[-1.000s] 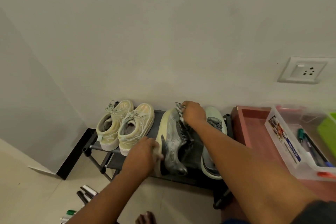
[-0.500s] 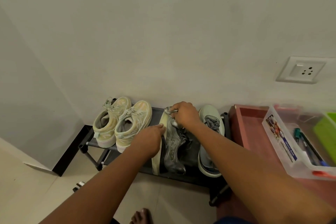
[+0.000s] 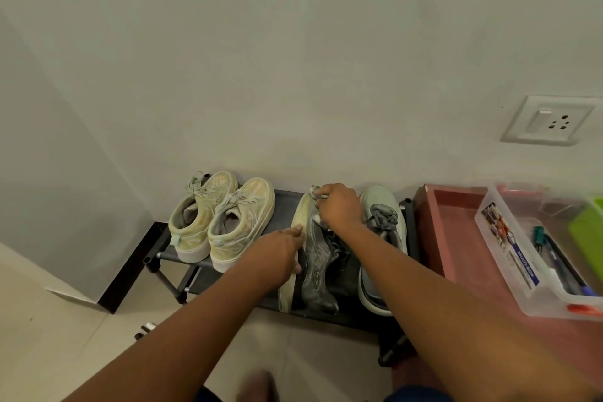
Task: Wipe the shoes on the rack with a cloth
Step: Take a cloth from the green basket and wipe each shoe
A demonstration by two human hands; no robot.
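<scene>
1. Grey shoe [image 3: 318, 274] tipped onto its side on the rack [image 3: 287, 202], pale sole turned toward the left hand [image 3: 283, 253]; probably held that way to bring the toe and upper within reach of the cloth.
2. Left hand laid against the sole, fingers fairly straight and pressed on it, thumb low by the sole edge; seemingly bracing the shoe against the rubbing.
3. Right hand [image 3: 339, 207] just beyond the left, curled round a bunched pale cloth [image 3: 316, 194] and pinching it against the toe end of the grey shoe.
4. Mate of that shoe [image 3: 385, 238] upright immediately right of the right hand, not touched.
5. Cream pair [image 3: 222, 222] further left of the left hand, side by side on the same shelf, well apart from both hands.
</scene>
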